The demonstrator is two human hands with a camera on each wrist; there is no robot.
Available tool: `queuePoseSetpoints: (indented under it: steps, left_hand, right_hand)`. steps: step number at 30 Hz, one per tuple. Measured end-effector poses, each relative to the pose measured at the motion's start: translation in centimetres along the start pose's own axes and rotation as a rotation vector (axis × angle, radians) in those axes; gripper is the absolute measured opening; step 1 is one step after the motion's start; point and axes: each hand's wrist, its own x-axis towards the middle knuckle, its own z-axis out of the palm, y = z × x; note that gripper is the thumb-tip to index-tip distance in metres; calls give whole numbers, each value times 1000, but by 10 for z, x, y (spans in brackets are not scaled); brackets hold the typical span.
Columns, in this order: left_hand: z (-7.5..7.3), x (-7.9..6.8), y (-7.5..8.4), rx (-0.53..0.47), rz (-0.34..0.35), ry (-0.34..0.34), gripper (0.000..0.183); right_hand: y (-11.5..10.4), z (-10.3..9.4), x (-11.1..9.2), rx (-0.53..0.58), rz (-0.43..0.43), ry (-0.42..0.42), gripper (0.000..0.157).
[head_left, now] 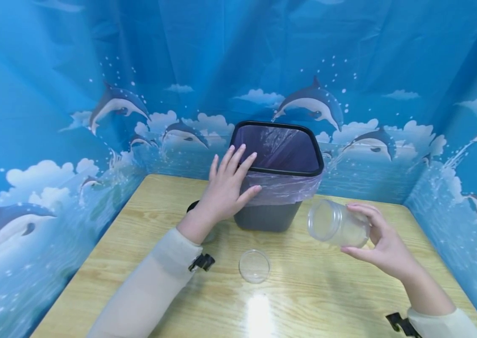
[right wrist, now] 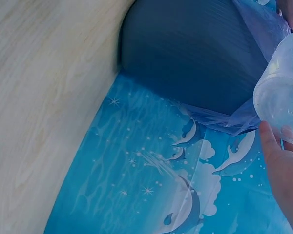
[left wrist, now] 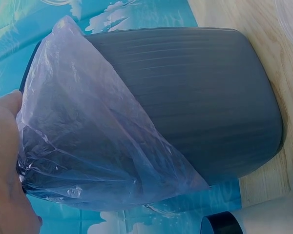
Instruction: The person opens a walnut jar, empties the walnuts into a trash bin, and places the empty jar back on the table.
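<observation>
My right hand (head_left: 384, 244) grips a clear plastic jar (head_left: 340, 223) around its base end, thumb below and fingers above. The jar lies tipped on its side, its wide mouth facing left, beside the trash bin. In the right wrist view the jar (right wrist: 283, 92) shows its round bottom near the fingers. My left hand (head_left: 227, 188) lies at the near left of the grey trash bin (head_left: 268, 218), fingers straight and spread at the black rim (head_left: 285, 172). A pale purple bag (left wrist: 97, 126) lines the bin and hangs over its outside.
A clear round lid (head_left: 254, 266) lies flat on the wooden table (head_left: 306, 291) in front of the bin. A clear container with a black top (left wrist: 224, 223) stands left of the bin, partly hidden behind my left wrist. A blue dolphin-print curtain (head_left: 204, 61) surrounds the table.
</observation>
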Motion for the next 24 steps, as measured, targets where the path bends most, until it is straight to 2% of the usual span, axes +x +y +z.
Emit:
queuePoseSetpoints:
  steps: [8,18,24]
  left_hand:
    - [0,-1,0,12,-6,-9,77]
    - [1,-5,-3,-39,7,29,75]
    - [1,-9,-3,-42,-3,33,76]
  right_hand:
    - [8,4,-3,39,3,-9,96]
    - [16,11,-7,99,-27,-12,93]
    - [17,15,-8,104,-6,-24,94]
